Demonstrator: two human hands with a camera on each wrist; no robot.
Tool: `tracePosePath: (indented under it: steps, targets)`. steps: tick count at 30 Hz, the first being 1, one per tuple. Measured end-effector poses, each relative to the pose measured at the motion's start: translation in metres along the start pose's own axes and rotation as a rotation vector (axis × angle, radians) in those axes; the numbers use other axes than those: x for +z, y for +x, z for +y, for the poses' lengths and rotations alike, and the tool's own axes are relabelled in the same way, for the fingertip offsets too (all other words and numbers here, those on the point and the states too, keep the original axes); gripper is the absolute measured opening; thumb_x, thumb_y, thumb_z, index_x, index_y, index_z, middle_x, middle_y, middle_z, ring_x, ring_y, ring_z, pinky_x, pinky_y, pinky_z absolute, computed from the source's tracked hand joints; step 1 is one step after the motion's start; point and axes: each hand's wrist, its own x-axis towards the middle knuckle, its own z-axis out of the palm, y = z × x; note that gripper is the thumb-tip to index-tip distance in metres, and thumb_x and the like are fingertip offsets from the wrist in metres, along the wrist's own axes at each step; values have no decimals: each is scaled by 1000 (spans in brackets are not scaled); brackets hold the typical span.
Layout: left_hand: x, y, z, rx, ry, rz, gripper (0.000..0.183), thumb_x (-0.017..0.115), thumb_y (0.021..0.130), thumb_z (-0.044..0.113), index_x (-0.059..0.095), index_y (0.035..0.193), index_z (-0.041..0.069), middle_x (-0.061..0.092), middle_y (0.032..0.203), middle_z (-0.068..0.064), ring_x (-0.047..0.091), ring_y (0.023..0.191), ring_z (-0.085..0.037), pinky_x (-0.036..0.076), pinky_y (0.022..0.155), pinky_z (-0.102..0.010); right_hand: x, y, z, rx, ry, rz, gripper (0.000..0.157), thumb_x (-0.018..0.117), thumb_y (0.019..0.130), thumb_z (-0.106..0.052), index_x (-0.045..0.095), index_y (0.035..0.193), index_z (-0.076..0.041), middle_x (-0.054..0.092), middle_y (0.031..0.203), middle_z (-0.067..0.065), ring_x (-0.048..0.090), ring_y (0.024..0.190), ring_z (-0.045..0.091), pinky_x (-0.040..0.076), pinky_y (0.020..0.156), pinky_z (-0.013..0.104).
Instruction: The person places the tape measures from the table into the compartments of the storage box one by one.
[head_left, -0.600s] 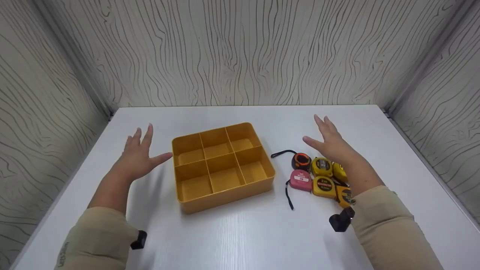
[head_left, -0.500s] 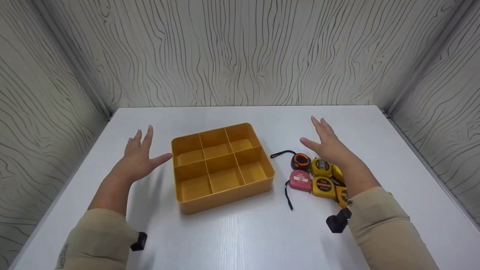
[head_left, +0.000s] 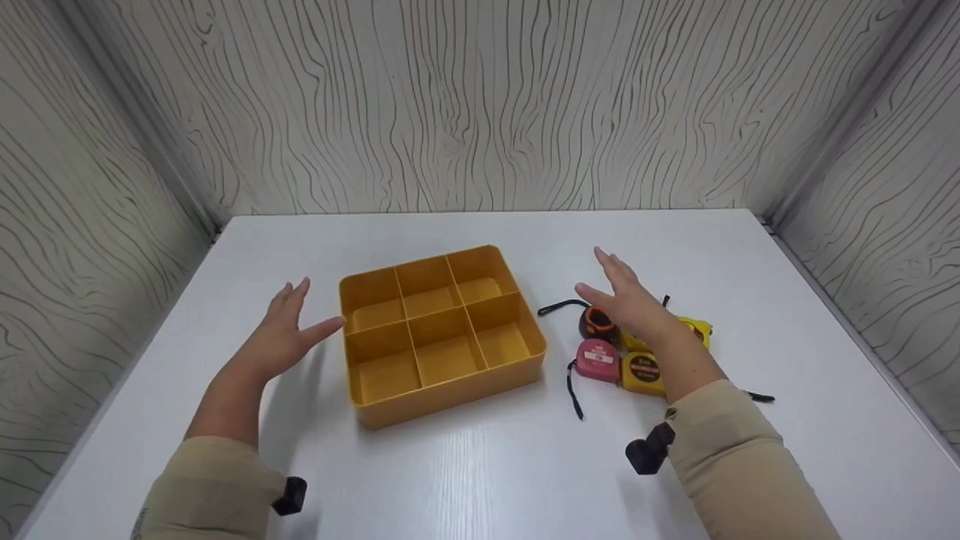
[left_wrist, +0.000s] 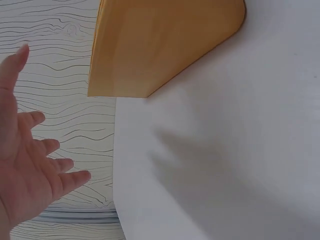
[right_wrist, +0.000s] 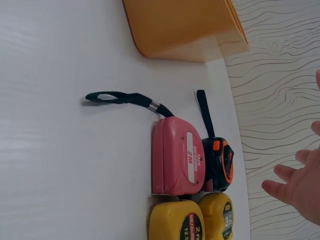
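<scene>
An orange-yellow box (head_left: 450, 394) with several compartments, all bare inside, sits on the white table. Left of it my left hand (head_left: 276, 341) hovers with fingers spread, its thumb near the box's left rim; it holds nothing. My right hand (head_left: 628, 306) hangs above a cluster of tape measures, fingers spread and holding nothing. In that cluster lie a pink tape measure (head_left: 598, 360), a black and orange one (right_wrist: 220, 162) and several yellow ones, such as the yellow tape measure (head_left: 643, 373) beside the pink one. The right hand and forearm hide part of the cluster.
Black wrist straps (head_left: 562, 306) trail from the tape measures onto the table (head_left: 465, 472). Wood-grain panels (head_left: 465, 105) stand at the back and both sides. A small black device (head_left: 649, 450) is at the right cuff, another black device (head_left: 290, 496) at the left.
My right hand has moved left and toward me, baring more yellow tape measure on its right. The left hand has come slightly nearer to me. The box stays in place.
</scene>
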Motion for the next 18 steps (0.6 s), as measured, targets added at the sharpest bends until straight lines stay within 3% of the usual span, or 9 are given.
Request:
tracePosePath:
  steps: [8,13,18]
  targets:
    - [12,2,-5,-16,-133,-6,109,52,69,76,-6,147,27,-11,153,-9,-5,138,-37,10,104,-64,20,4,0,17,172,-61,93,46,72,-75,-2,144,-42,-4,154,4,12,138,33,15,103,63]
    - [20,3,-7,-49,-235,-13,106,56,68,72,-5,146,34,-1,154,-8,3,138,-35,16,103,-63,29,5,0,54,257,-85,96,50,67,-78,0,143,-46,2,154,1,16,138,29,12,104,63]
    - [31,4,-12,-58,-312,-29,103,60,71,67,-4,145,38,3,154,-5,6,139,-32,16,103,-63,39,4,0,32,299,-94,97,56,64,-76,6,142,-48,9,153,-3,20,137,26,15,105,61]
